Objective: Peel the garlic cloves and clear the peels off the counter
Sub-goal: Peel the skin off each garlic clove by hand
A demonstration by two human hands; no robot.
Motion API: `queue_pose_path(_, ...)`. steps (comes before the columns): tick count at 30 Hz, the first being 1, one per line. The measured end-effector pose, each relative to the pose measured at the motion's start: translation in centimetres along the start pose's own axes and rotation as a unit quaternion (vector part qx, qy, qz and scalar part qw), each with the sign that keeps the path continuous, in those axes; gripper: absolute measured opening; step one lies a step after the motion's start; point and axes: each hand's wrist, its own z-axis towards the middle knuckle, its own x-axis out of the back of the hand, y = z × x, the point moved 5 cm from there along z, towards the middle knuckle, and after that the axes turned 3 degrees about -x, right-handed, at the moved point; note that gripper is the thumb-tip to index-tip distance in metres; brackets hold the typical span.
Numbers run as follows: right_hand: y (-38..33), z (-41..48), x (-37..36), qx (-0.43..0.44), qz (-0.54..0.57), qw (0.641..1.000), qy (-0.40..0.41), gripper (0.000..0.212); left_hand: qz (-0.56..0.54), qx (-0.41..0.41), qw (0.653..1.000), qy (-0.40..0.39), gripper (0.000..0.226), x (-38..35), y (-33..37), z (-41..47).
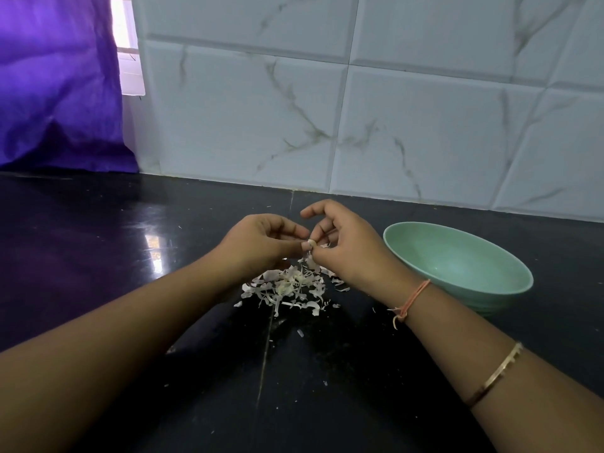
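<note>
**Clove pinched between both hands, mostly hidden by fingertips**

Left to right:

- Purple curtain [58,83] is cut off by the left and top edges. A strip of bright window [125,44] shows beside it, washed out with no detail.
- Both forearms are cut off by the bottom edge.
- Left hand [258,243]: fingers [287,230] are curled, with thumb and fingertips pinching the garlic clove [312,243] from the left. The palm faces away, so the inner grip is not visible.
- Garlic clove: only a small pale sliver shows between the two sets of fingertips. It is held above the black table [98,256], directly over the peel pile [291,289]. Can't tell how much skin is still on it.
- Peel pile: loose pale shreds on the table under and just in front of the hands. Its far edge is hidden by the hands. A few stray flecks lie nearer the camera.
- Right hand [346,253]: fingers [322,212] are curled and the index is arched high. The thumb tip meets the clove from the right. Can't tell which finger opposes the thumb.
- Orange thread [415,297] is on the right wrist, with a metal bangle [496,374] further up the forearm.
- Green bowl [457,266] sits on the table just right of the right hand. The wrist overlaps its left rim, and the near wall hides the inside near part.
</note>
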Motion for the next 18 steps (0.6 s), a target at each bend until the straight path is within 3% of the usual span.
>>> queue_pose_path(9, -0.18, -0.07, 0.18, -0.004, 0.020, 1.000, 0.022, 0.039, -0.064, -0.011, 0.996, 0.058, 0.006, 0.54, 0.10, 0.00)
queue_pose_path(13, 0.45, -0.01, -0.04, -0.021, -0.012, 1.000, 0.018, 0.027, -0.107, 0.007, 0.992, 0.069, 0.010, 0.69, 0.03, 0.09)
queue_pose_path(18, 0.16, 0.06, 0.54, -0.002, -0.004, 0.997, 0.081, 0.017, -0.113, -0.019, 0.991, 0.071, 0.010, 0.20, 0.16, 0.25)
